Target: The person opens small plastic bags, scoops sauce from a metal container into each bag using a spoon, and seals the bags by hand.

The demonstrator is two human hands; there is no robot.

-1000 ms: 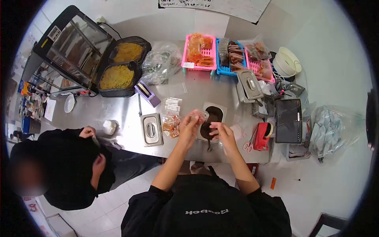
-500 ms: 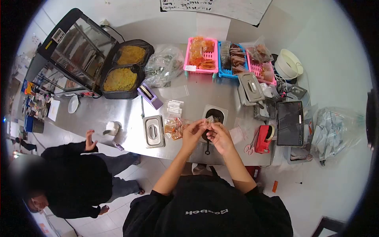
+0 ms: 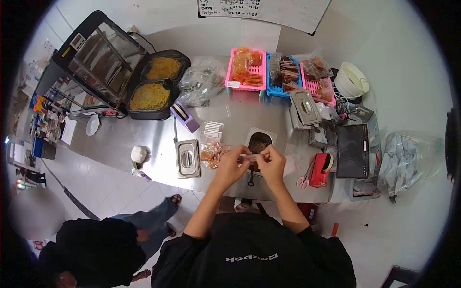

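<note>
Between my two hands stretches a small clear plastic bag [image 3: 248, 157], pinched at both sides above the front of a metal container. My left hand [image 3: 231, 168] grips its left end and my right hand [image 3: 272, 168] its right end. Below them the metal container [image 3: 274, 136] is set into the counter and holds dark contents. The black handle [image 3: 251, 179] of a utensil sticks out toward me; its other end is hidden. Left of my left hand lie filled orange-red sachets [image 3: 209, 157]. Beside these is a metal lid [image 3: 187, 158], with printed label strips [image 3: 212, 130] behind them.
Pink [image 3: 246, 88] and blue baskets [image 3: 278, 92] of sachets stand at the back. Purple [image 3: 185, 116] and red tape dispensers [image 3: 318, 174], pink scissors [image 3: 302, 182] and a tablet [image 3: 353, 151] sit around. A co-worker [image 3: 96, 247] stands left, near a display warmer [image 3: 96, 57].
My hands now pull the plastic bag out sideways between them, where before they were bunched together over it. The co-worker has moved back from the counter, drawing a hand away from it.
</note>
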